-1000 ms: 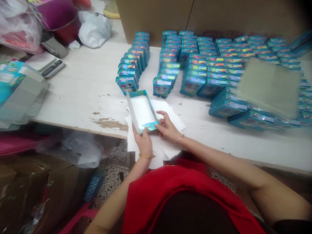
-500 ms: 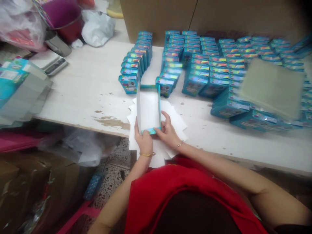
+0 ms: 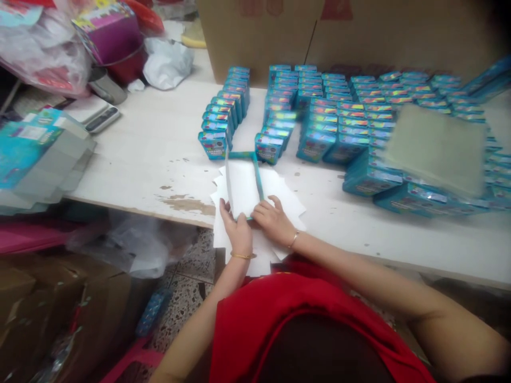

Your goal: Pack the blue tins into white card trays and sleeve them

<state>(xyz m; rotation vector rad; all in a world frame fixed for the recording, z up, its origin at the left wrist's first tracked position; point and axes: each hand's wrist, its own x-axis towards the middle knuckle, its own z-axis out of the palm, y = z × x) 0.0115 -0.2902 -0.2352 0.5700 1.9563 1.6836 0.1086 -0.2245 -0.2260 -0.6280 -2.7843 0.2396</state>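
Note:
A cardboard box [image 3: 244, 183], white inside with narrow teal edges, lies open side up in front of me. My left hand [image 3: 238, 232] grips its near left corner, with the thumb at the near edge. At the near right corner, my right hand [image 3: 274, 221] has its fingers curled onto the box; part of that corner is hidden under them. Beneath the box, white paper sheets [image 3: 285, 199] are fanned out and overhang the table's front edge.
Several rows of blue printed boxes [image 3: 317, 141] stand behind and to the right, with a pale translucent slab [image 3: 437, 151] on top. Flattened blue and grey cartons [image 3: 43, 159], a small scale [image 3: 101, 117] and a white plastic bag [image 3: 167, 63] are at the left of the table [image 3: 131, 159].
My right hand has moved from the box's right side onto its near right corner, its fingers now more curled. The teal near edge is now mostly covered. The view has shifted slightly.

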